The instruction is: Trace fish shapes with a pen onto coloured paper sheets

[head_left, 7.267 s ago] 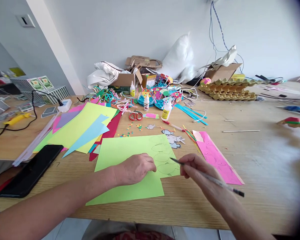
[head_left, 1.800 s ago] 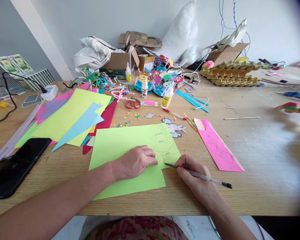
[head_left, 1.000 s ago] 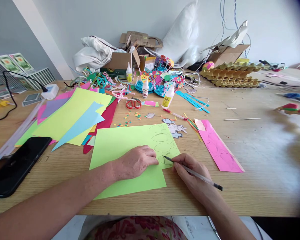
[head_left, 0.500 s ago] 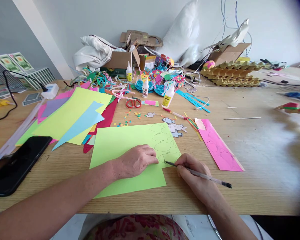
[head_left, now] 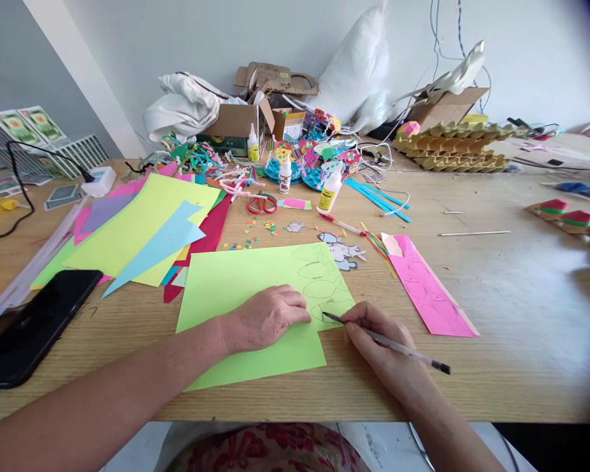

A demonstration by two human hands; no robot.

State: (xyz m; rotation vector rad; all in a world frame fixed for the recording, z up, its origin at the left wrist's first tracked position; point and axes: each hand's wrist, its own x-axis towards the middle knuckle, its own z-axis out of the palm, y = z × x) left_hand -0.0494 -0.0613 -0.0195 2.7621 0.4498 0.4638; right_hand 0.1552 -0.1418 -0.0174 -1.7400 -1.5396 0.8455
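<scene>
A light green paper sheet [head_left: 236, 275] lies on the table in front of me. Down its right side run several pencil-thin fish outlines [head_left: 322, 287]. My left hand [head_left: 270, 318] presses on the sheet with its fingers curled, holding it down; what lies beneath the fingers is hidden. In a writing grip, my right hand [head_left: 383, 341] pinches a pen [head_left: 403, 349] with a clear barrel and dark end. The pen's tip touches the lowest fish outline. Grey-toned paper fish cutouts [head_left: 344, 252] lie just past the sheet's upper right corner.
A pink paper strip [head_left: 427, 288] with drawn fish lies to the right. Coloured papers [head_left: 142, 223] and a black phone [head_left: 34, 328] are at left. Behind the sheet stand red-handled scissors [head_left: 262, 204] and a glue bottle [head_left: 328, 191]. Egg trays [head_left: 447, 147] sit at the back right.
The pen tip has moved slightly left and up on the lowest fish, with a darker curved line at its tip. My left hand has stayed in place.
</scene>
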